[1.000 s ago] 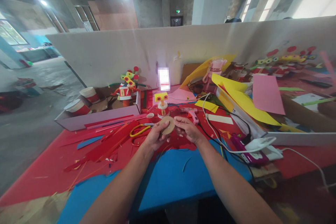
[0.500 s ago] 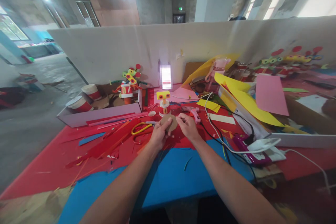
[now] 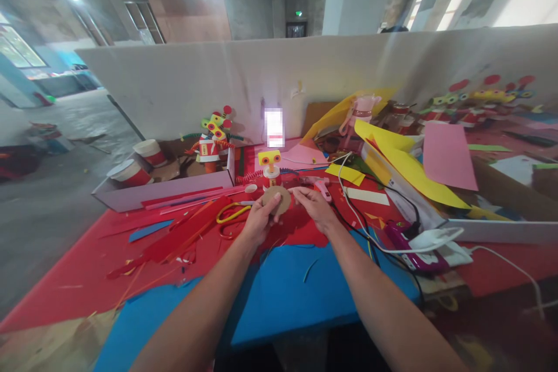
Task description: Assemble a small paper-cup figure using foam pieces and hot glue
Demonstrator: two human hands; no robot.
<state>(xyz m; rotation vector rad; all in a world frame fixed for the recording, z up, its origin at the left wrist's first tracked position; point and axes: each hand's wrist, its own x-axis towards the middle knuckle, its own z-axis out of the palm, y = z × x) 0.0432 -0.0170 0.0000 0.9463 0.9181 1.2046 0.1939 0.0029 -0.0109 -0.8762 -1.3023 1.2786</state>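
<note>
My left hand grips a round brown cardboard disc, thumb on its face and fingers underneath. Close to the disc's right edge, my right hand has its thumb and fingertips pinched together; what they hold, if anything, is too small to make out. Just behind the disc stands a paper-cup figure with a yellow head, round eyes and coiled arms, its lower part partly covered. A pink glue gun lies beyond my right hand. Yellow-handled scissors rest left of my left hand.
A box at left holds paper cups and another figure. At right are a purple power strip with trailing cables and a box with yellow sheets. Red strips and scraps cover the left side.
My right hand's fingers have straightened a little and tilted lower beside the disc. The disc is turned slightly more toward me and has shifted a little left, still in my left hand.
</note>
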